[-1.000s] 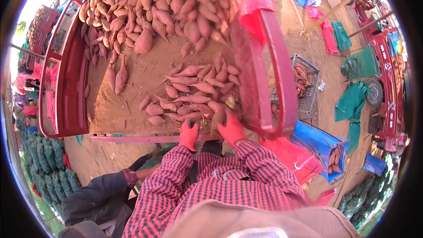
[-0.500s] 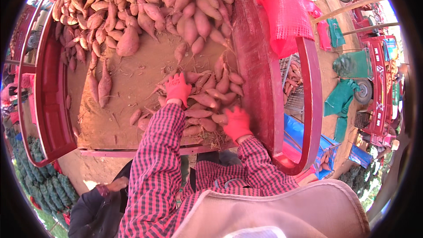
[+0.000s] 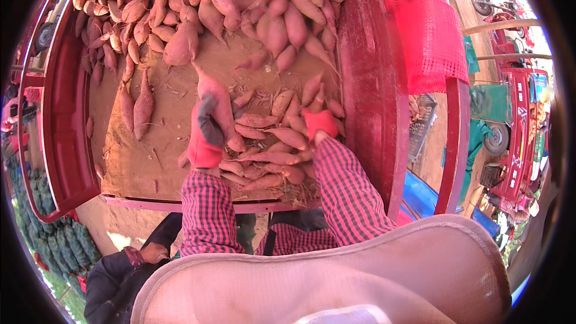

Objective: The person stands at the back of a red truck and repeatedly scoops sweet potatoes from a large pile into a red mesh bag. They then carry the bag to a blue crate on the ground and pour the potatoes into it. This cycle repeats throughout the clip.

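My left hand point(image 3: 205, 135), in a red glove with a dark palm, is closed around a large sweet potato point(image 3: 217, 99) with a thin pointed end, lifted above the truck bed. Over the right side of the small near pile of sweet potatoes point(image 3: 273, 157) is my right hand point(image 3: 319, 123), also in a red glove. Its fingers are curled down round a sweet potato point(image 3: 317, 103), partly hidden by the glove. A few sweet potatoes point(image 3: 143, 105) lie apart to the left.
A big heap of sweet potatoes point(image 3: 174, 0) fills the far end of the truck bed point(image 3: 135, 171). Red metal side walls point(image 3: 372, 90) stand left and right. Pink mesh bags point(image 3: 429, 36) hang over the right wall. Another person's hand point(image 3: 155, 253) shows at lower left.
My left hand has turned over and come up from the near pile with a large sweet potato. My right hand has moved farther away, up the pile's right side.
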Available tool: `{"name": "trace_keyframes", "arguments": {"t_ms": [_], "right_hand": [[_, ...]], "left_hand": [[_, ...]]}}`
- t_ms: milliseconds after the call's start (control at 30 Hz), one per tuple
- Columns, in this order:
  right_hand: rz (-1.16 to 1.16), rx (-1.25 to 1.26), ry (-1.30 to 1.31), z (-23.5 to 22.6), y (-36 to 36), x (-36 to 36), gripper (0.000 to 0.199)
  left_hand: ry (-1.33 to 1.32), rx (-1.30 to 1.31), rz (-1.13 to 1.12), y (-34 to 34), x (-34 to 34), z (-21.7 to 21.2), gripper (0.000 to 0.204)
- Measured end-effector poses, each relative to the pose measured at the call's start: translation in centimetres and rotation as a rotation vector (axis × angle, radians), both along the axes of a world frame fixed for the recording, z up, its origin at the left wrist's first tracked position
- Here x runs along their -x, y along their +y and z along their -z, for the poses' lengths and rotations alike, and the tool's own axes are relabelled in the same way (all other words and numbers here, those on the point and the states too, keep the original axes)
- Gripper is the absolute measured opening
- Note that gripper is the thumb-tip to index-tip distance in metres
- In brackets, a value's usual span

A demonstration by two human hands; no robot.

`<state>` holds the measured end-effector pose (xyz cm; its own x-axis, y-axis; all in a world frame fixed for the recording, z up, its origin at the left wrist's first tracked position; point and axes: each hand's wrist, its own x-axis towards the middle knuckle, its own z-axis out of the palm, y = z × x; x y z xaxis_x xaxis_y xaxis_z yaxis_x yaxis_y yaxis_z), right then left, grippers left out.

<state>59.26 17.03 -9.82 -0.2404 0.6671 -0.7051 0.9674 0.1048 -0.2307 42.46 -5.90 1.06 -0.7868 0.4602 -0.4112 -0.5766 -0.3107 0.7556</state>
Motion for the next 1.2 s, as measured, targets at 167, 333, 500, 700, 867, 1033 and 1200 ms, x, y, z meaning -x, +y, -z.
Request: {"name": "trace_keyframes", "arguments": {"t_ms": [167, 333, 500, 700, 867, 1033, 1200], "right_hand": [[0.308, 0.569, 0.323, 0.2, 2.7, -1.1, 0.103], [0.223, 0.767, 0.634, -0.2, 2.0, -0.4, 0.099], [0.073, 0.851, 0.646, 3.0, -2.7, 3.6, 0.095], [-0.054, 0.854, 0.619, 6.2, -6.4, 6.8, 0.091], [-0.117, 0.769, 0.698, 3.8, -7.9, 7.8, 0.069], [0.098, 0.987, 0.994, -5.2, -7.3, 2.2, 0.054], [0.407, 1.149, 1.389, -14.2, -8.7, -6.7, 0.069]], "left_hand": [[-0.202, -0.132, 0.015, -2.1, -4.2, 2.6, 0.054], [-0.451, -0.256, -0.07, -3.5, -8.2, 5.4, 0.052], [-0.356, -0.206, -0.023, -4.1, -9.9, 6.6, 0.054], [-0.51, -0.269, -0.134, -4.7, -8.5, 10.7, 0.05], [-0.238, -0.116, -0.15, -4.3, -7.7, 10.9, 0.055], [-0.079, -0.118, -0.146, -3.8, -10.1, 3.9, 0.054], [-0.195, -0.413, -0.014, -4.0, -15.4, -4.0, 0.079]]}}
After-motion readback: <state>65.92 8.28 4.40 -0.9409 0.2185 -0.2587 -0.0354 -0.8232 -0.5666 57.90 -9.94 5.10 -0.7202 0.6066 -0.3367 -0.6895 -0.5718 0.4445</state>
